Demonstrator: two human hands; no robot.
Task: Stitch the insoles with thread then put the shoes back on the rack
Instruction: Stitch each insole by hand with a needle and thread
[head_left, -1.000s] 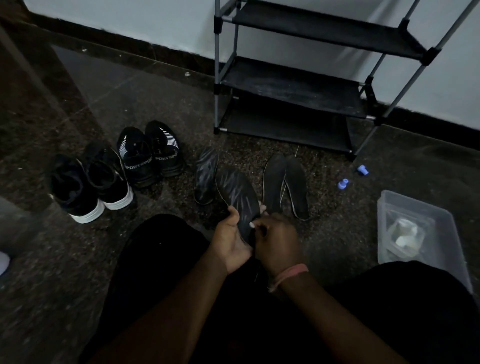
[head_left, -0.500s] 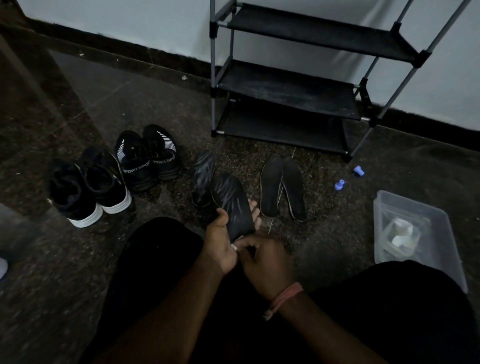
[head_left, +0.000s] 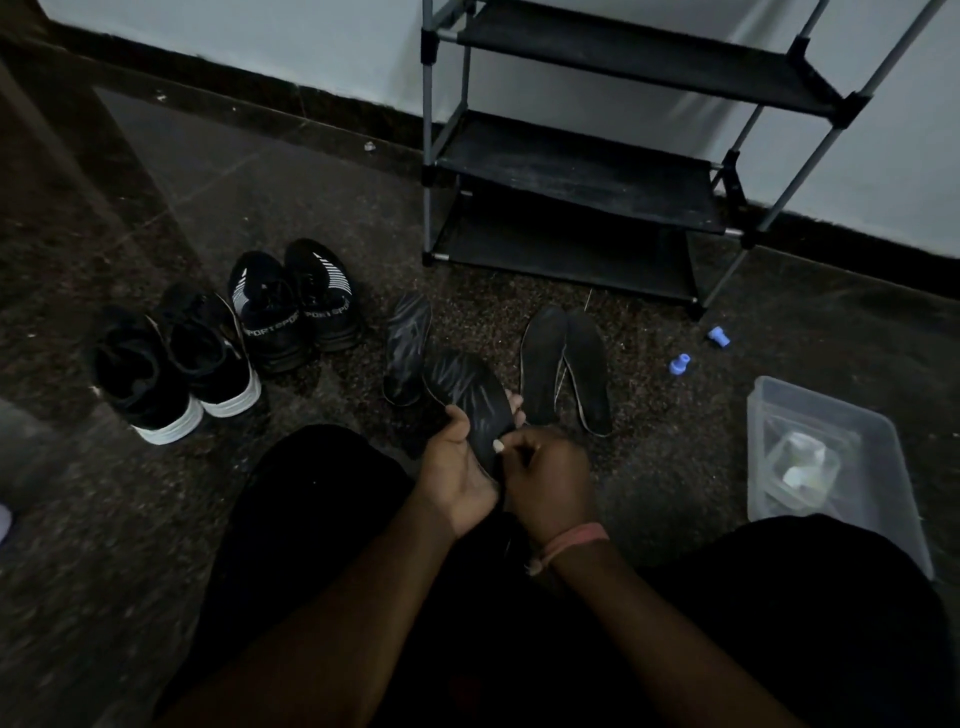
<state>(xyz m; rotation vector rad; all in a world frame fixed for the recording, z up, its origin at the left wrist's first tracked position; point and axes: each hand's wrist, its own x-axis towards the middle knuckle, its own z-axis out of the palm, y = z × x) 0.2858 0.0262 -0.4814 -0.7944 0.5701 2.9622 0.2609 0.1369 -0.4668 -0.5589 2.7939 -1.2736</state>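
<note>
My left hand (head_left: 457, 467) grips a dark patterned insole (head_left: 470, 395) from the left, its toe pointing away from me. At the insole's near edge my right hand (head_left: 548, 475) is pinched shut; whether it holds a needle or thread is too dark to tell. A matching patterned insole (head_left: 408, 343) lies on the floor just left. Two plain black insoles (head_left: 566, 364) lie side by side to the right. The black shoe rack (head_left: 576, 171) stands empty against the wall. A black "SPORT" pair (head_left: 293, 306) and a white-soled black pair (head_left: 171, 364) sit at the left.
A clear plastic box (head_left: 883, 441) with a small white-filled container stands on the floor at my right. Two small blue spools (head_left: 698, 351) lie near the rack's right foot. My legs in black fill the lower frame. The floor is dark speckled stone.
Both hands stay on the patterned insole. My right hand's fingers shifted along its near edge, and the insole moved slightly nearer me and back. The view shifted a little.
</note>
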